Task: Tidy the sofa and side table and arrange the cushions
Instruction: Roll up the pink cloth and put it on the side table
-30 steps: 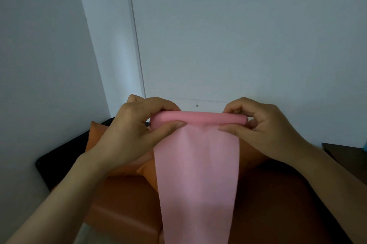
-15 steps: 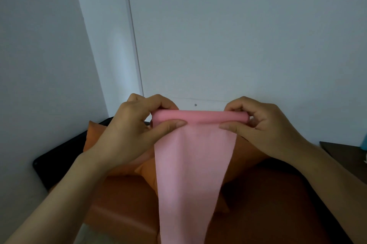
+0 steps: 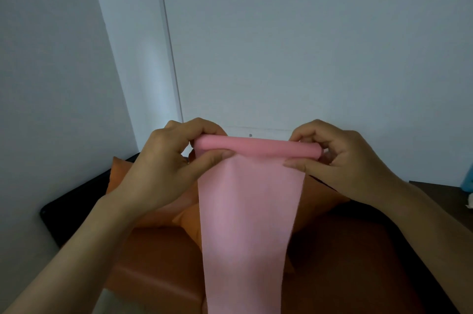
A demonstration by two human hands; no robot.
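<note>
We grip the pink band's (image 3: 250,211) rolled top with both hands, left hand (image 3: 163,167) and right hand (image 3: 350,162); most hangs unrolled, and the orange cushions (image 3: 120,173) await arranging.

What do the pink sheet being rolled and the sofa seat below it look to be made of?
Pink sheet: probably thin matte cloth or stretchy rubber; it hangs smooth, uncreased and rolls tightly between left hand and right hand. Sofa seat: likely leather or imitation, brown-orange with a soft sheen.
</note>
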